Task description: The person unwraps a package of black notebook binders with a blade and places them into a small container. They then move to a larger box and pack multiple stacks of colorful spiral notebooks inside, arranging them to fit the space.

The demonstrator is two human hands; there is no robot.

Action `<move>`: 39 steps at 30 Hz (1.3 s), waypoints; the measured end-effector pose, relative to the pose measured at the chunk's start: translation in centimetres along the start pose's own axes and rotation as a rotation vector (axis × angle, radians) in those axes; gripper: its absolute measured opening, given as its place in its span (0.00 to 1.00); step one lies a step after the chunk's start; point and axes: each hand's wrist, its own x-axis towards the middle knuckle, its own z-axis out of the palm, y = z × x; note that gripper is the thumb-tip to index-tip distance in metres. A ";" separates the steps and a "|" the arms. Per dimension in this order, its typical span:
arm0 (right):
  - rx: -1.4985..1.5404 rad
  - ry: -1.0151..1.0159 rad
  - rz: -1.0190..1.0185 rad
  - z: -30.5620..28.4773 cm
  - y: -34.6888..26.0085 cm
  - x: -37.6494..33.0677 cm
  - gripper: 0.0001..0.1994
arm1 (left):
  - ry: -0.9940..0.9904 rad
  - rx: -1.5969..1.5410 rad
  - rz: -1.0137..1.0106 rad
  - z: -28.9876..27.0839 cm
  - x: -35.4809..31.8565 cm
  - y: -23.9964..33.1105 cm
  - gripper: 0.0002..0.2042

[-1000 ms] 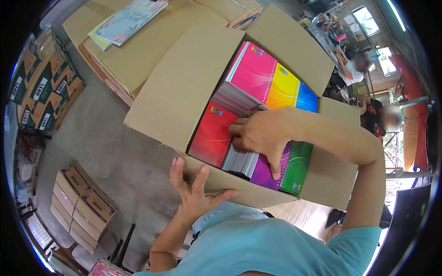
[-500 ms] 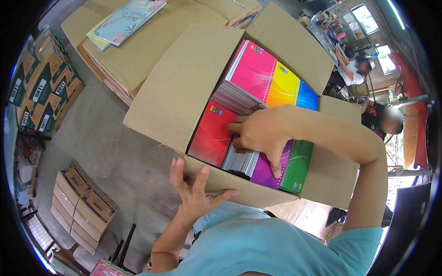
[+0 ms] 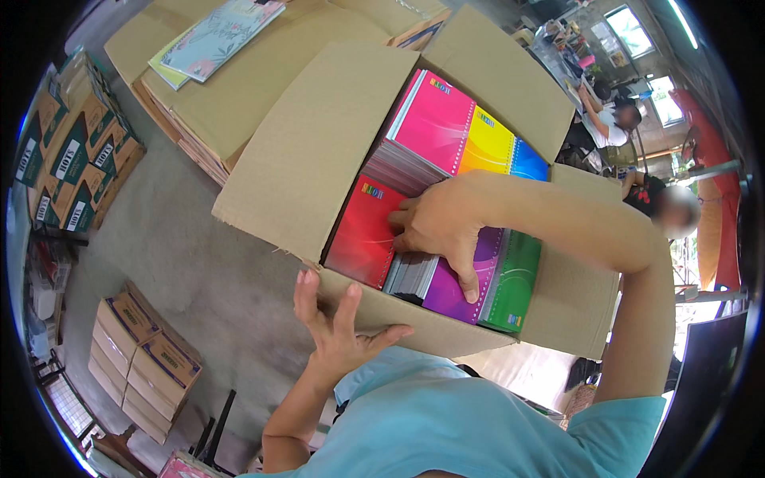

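Observation:
An open cardboard box holds stacks of spiral notebooks. My right hand reaches in over the middle, its thumb on the cover of the purple notebooks and its fingers curled over their left side, against the red notebooks. Exactly how the fingertips grip is hidden. Right of the purple stack lie green notebooks. Pink notebooks, yellow notebooks and blue notebooks fill the far row. My left hand is open, fingers spread, at the box's near left corner.
Beyond the box, two floral notebooks lie on a large carton. Closed cartons stand on the floor at left, with stacked green and brown boxes farther back. Two people are at the right.
My right hand has shifted slightly left with the purple notebooks, which now sit closer to the red stack. More of the green stack's left side shows. My left hand stays put.

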 end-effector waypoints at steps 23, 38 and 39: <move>-0.044 0.190 0.026 2.5 -1.0 -3.1 0.46 | 0.021 -0.153 0.075 -7.3 6.0 1.3 0.30; -0.007 0.170 0.004 2.3 -1.3 -4.7 0.36 | -1.500 -0.196 -1.041 3.7 18.5 1.1 0.19; 0.011 0.182 0.021 2.4 -1.3 -4.7 0.34 | -1.468 -0.254 -1.120 3.8 18.2 1.1 0.19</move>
